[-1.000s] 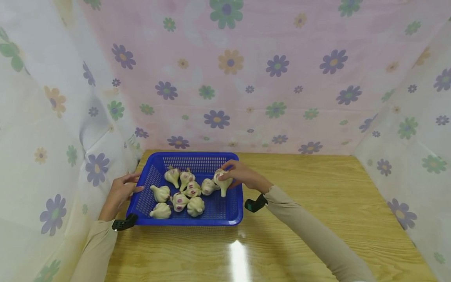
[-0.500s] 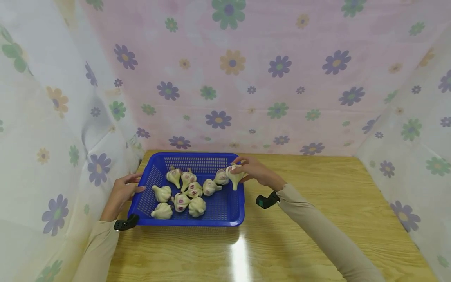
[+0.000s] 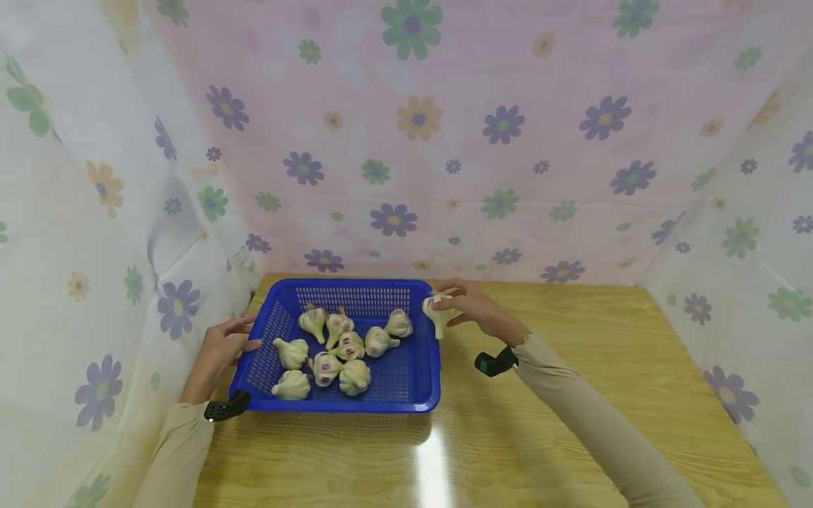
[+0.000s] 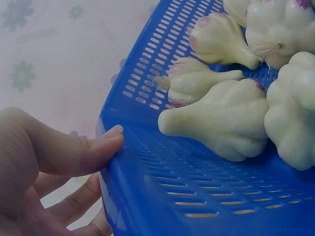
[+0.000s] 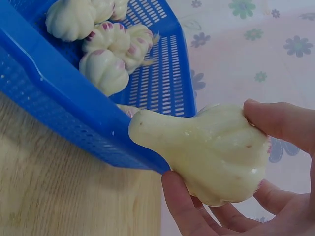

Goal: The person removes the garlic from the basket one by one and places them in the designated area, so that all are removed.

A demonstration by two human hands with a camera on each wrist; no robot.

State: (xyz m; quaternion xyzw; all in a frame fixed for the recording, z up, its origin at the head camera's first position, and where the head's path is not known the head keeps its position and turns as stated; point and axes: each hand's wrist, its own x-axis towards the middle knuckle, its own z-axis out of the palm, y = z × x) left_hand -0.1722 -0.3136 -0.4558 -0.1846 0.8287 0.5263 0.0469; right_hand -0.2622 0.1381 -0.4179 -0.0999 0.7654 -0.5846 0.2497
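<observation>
A blue plastic basket with slotted walls holds several garlic bulbs, whitish with purple marks. At its left end my left hand grips the rim, with the thumb over the edge and the other fingers against the outside. My right hand pinches one garlic bulb between thumb and fingers at the basket's right rim. In the right wrist view this bulb has its thick stem pointing toward the basket, overlapping the rim. The bulb's root end faces the palm.
The basket stands on a wood-grain table, near its back left. A pink flowered cloth hangs behind the table, and pale flowered cloths close off both sides. Each wrist wears a black camera.
My right hand has carried the garlic bulb rightward, from over the inside of the basket to its right rim. Another bulb behind it has come into view. My left hand has kept its place.
</observation>
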